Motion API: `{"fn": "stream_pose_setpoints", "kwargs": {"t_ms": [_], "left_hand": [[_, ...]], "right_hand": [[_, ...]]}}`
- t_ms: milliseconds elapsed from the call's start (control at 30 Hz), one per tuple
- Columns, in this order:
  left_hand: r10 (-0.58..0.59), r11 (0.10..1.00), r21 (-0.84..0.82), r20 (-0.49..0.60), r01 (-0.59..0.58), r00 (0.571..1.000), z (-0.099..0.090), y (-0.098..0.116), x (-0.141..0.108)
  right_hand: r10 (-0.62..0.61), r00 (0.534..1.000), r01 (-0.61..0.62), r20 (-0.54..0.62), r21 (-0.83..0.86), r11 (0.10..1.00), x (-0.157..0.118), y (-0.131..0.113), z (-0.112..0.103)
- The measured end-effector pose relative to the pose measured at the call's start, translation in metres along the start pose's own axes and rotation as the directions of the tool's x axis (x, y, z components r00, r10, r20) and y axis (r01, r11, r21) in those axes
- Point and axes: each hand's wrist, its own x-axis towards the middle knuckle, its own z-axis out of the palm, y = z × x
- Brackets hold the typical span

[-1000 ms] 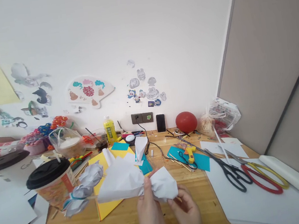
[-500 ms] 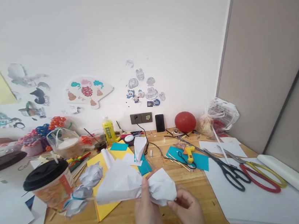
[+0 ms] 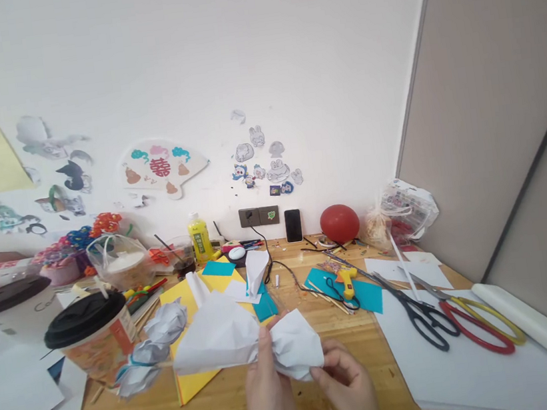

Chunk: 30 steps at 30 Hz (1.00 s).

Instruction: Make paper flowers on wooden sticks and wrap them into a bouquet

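A sheet of white paper [image 3: 220,336], gathered at a narrow waist, is held above the table. My left hand [image 3: 268,387] grips it at that waist, thumb on top. At the flared right end, my right hand [image 3: 345,377] pinches the paper's edge between thumb and fingers. To the left, a thin stick [image 3: 166,364] runs from the wide part of the paper to a crumpled paper bundle [image 3: 145,356] with a blue tie around it. Beneath lie yellow sheets [image 3: 191,387].
Left stand a lidded paper cup [image 3: 97,342] and a larger cup [image 3: 15,309]. A yellow glue gun [image 3: 347,283] rests on blue paper [image 3: 369,296]. Black-handled scissors [image 3: 427,322] and red-and-yellow scissors [image 3: 480,322] lie on white sheets [image 3: 447,377] at right. A red balloon [image 3: 339,223] sits at the back.
My right thumb and fingers have shifted slightly along the flared paper edge, which is bent a little differently. My left hand keeps its hold at the waist.
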Motion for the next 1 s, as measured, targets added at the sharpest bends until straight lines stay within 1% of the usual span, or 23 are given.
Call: {"fn": "stream_pose_setpoints", "kwargs": {"t_ms": [67, 133, 233, 333, 400, 500, 633, 733, 800, 833, 867, 900, 967, 1000], "left_hand": [[0.004, 1.0, -0.001, -0.005, -0.004, 1.0, -0.001, -0.001, 0.001], [0.009, 1.0, 0.001, -0.006, -0.009, 1.0, -0.002, -0.002, 0.001], [0.006, 1.0, 0.002, 0.006, -0.006, 1.0, -0.004, -0.002, 0.002], [0.027, 1.0, 0.008, 0.01, -0.027, 1.0, -0.005, 0.001, 0.003], [0.027, 0.999, 0.017, 0.007, -0.027, 1.0, -0.004, 0.003, 0.003], [0.02, 1.0, 0.007, 0.002, -0.02, 1.0, -0.002, 0.005, 0.001], [0.025, 1.0, -0.014, 0.008, -0.025, 1.0, -0.001, 0.002, 0.003], [-0.004, 1.0, 0.001, 0.013, 0.004, 1.0, -0.004, 0.001, 0.012], [-0.05, 0.998, 0.051, 0.082, 0.046, 0.995, -0.007, 0.004, 0.018], [-0.081, 0.993, 0.091, 0.141, 0.069, 0.987, -0.009, 0.008, 0.02], [-0.118, 0.986, 0.139, 0.216, 0.089, 0.969, -0.01, 0.011, 0.022], [-0.159, 0.976, 0.191, 0.299, 0.104, 0.941, -0.01, 0.015, 0.022], [-0.234, 0.951, 0.291, 0.45, 0.106, 0.862, -0.009, 0.02, 0.021], [-0.265, 0.938, 0.334, 0.52, 0.091, 0.812, -0.008, 0.021, 0.019]], "right_hand": [[0.016, 0.999, -0.016, -0.045, 0.005, 1.0, 0.0, 0.003, -0.001], [0.021, 0.998, -0.021, -0.052, 0.005, 1.0, 0.0, 0.007, -0.002], [-0.019, 1.0, 0.019, -0.021, -0.014, 1.0, 0.0, 0.008, -0.005], [-0.074, 0.996, 0.079, 0.059, -0.079, 0.994, -0.002, 0.005, -0.003], [-0.129, 0.99, 0.135, 0.05, -0.154, 0.979, -0.004, 0.001, 0.001], [-0.192, 0.98, 0.181, -0.048, -0.182, 0.967, -0.007, -0.001, 0.009], [-0.158, 0.977, 0.144, -0.145, -0.104, 0.984, -0.01, 0.008, 0.011], [-0.125, 0.955, 0.111, -0.268, -0.066, 0.992, -0.014, 0.021, 0.0], [-0.067, 0.938, 0.053, -0.339, -0.05, 0.997, -0.012, 0.025, -0.012], [-0.026, 0.937, 0.011, -0.348, -0.044, 0.999, -0.01, 0.024, -0.018], [0.013, 0.945, -0.027, -0.327, -0.04, 0.999, -0.005, 0.02, -0.023], [0.044, 0.962, -0.057, -0.269, -0.04, 0.998, 0.0, 0.012, -0.027], [0.065, 0.994, -0.07, -0.093, -0.049, 0.996, 0.014, -0.008, -0.028], [0.089, 0.995, -0.086, 0.046, -0.049, 0.995, 0.021, -0.019, -0.027]]}}
